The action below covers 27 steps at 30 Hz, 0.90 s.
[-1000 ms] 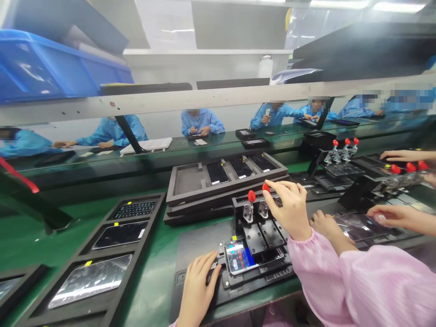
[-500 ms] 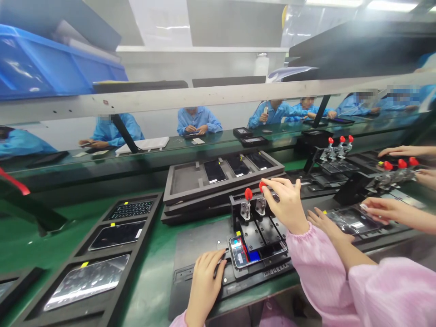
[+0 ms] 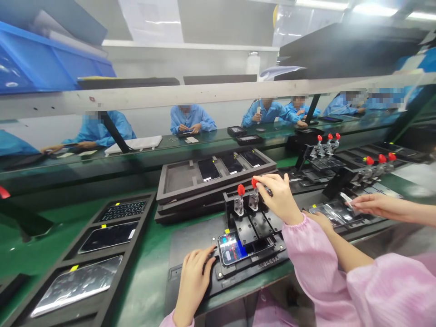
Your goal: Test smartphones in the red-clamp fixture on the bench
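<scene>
A smartphone with a lit, coloured screen lies in a black clamping fixture, its right part hidden beneath the dark pressing plates. My left hand grips the fixture's left edge, thumb and fingers around a dark part that I cannot make out fully. Up on the clamps, my right hand has its fingertips closed on the red knob of a toggle clamp. Another clamp with a red knob stands upright just left of it. My right hand covers whatever is farther right.
Phone parts lie in a black tray on the left. Behind the fixture, stacked foam trays hold several phones. A co-worker's hands work on the right at another fixture. A shelf rail crosses above.
The camera view has shifted, sliding everything leftward. More of the phone's screen is lit and coloured. My hands keep their places on the fixture and knob. The co-worker's right hand has lifted a white thing.
</scene>
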Tool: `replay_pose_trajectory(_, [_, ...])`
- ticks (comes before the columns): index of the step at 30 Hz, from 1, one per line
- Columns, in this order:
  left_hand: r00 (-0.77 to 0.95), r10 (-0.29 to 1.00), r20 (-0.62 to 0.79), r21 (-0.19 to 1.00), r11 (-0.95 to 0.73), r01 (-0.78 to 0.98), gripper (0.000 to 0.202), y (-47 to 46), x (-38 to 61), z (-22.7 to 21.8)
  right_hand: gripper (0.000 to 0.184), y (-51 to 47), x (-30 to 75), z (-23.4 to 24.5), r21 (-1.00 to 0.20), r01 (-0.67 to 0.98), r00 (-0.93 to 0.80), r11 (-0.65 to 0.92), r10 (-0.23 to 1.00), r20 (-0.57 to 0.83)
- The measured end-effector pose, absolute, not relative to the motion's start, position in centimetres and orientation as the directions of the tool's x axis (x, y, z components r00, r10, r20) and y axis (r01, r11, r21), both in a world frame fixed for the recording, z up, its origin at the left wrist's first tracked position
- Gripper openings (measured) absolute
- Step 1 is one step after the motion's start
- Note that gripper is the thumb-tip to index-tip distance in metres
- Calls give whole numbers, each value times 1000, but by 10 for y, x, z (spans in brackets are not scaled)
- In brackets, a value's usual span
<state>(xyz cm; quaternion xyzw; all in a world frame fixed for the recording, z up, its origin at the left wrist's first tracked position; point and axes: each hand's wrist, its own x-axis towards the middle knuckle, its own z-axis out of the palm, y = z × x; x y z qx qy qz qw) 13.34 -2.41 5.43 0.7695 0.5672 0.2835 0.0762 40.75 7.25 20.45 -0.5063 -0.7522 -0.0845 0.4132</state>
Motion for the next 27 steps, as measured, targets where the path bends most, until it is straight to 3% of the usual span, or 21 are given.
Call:
replay_pose_trajectory(10, [135,907,398,434,-316,844,37,-33,113,51,24,73,407,203,-286,835,-144,470,688,711])
replay_pose_trajectory(16, [117,910,399,457,-307,835,35,-35,118,53,28,76,400,211,-175,888,-190,426,686,703])
replay_pose_trajectory(24, [50,912,407,475,-258,841,35,-42,108,50,7,23,403,190,-160,877,-96,453,492,865])
replay_pose_trajectory(27, [39,908,417,475,-254,842,34,-45,108,50,20,3,406,162,-171,887,-53,429,464,884])
